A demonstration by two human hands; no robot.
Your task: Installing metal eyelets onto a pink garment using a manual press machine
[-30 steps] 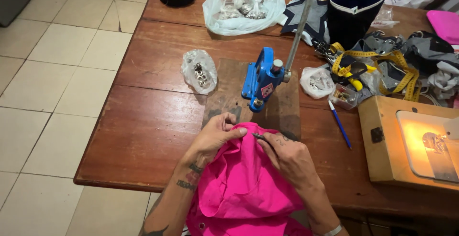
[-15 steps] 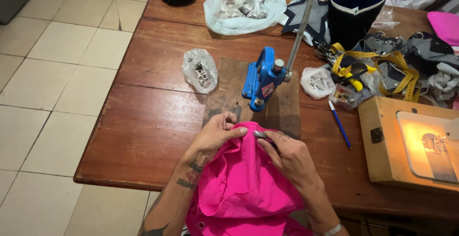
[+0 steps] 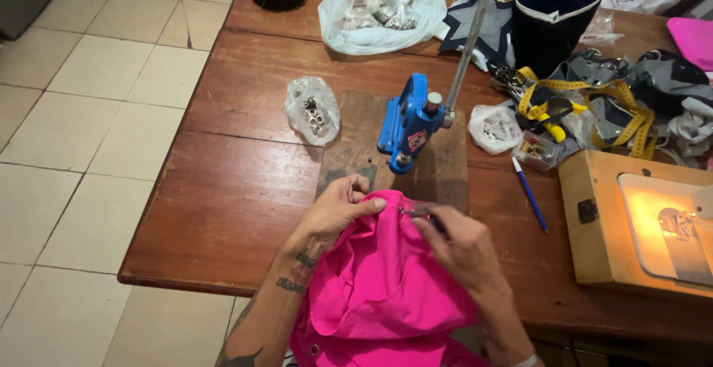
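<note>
A bright pink garment lies bunched at the near edge of the wooden table. My left hand pinches its top edge with thumb and fingers. My right hand grips the same edge a little to the right, and a small metal piece shows between the two hands. Just beyond them a blue hand press with a long grey lever stands on a dark wooden board.
Clear bags of metal snaps flank the press. A larger bag, a dark fabric bin, yellow tape measure, blue pen and lit sewing machine fill the back and right. Tiled floor lies left.
Both hands have shifted slightly on the pink garment's top edge, drawing closer together around the small metal piece. The rest of the table is unchanged.
</note>
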